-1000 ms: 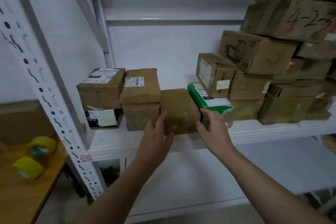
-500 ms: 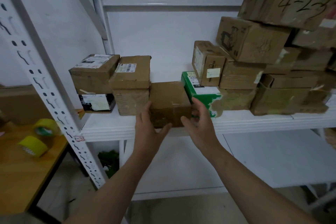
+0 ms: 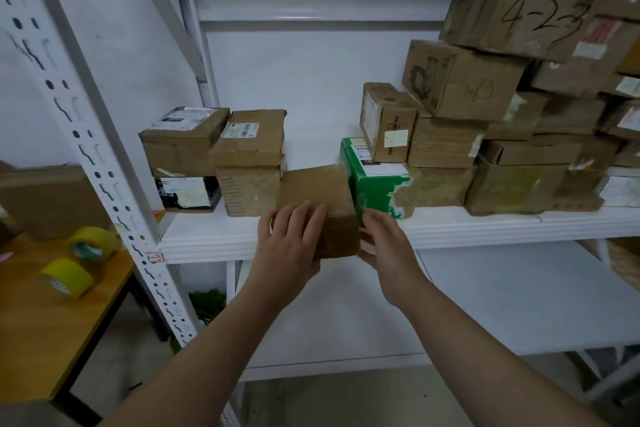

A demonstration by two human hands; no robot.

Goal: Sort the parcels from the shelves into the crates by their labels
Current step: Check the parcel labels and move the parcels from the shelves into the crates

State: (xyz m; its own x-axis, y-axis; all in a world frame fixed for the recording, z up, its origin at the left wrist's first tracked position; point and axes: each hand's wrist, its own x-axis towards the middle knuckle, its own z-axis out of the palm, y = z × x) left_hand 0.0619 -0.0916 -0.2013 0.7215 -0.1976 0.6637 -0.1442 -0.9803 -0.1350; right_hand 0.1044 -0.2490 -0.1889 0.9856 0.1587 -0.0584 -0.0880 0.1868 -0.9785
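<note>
Head view, at the white shelf.

- Plain brown parcel: sits at the front of the shelf, in the gap between a two-high stack of cardboard boxes on its left and a green box on its right. Its near end reaches out over the shelf lip. I cannot tell whether the base is lifted off the board. No label shows on the faces turned to the camera.
- Left hand: laid over the parcel's near left corner, fingers draped across the top face, palm against the front. Thumb hidden.
- Right hand: clasps the parcel's right side, fingers tucked in beside the green box, thumb low on the front edge. So both hands grip the one parcel, one on each side.
- Right end of shelf: a tall, untidy pile of cartons, the uppermost clear one marked "4-23" (handwritten, black).
- Far left: a second two-high stack, labelled box over a dark one.
- Perforated upright frames the left; beyond it is a wooden table with two yellow tape rolls.
</note>
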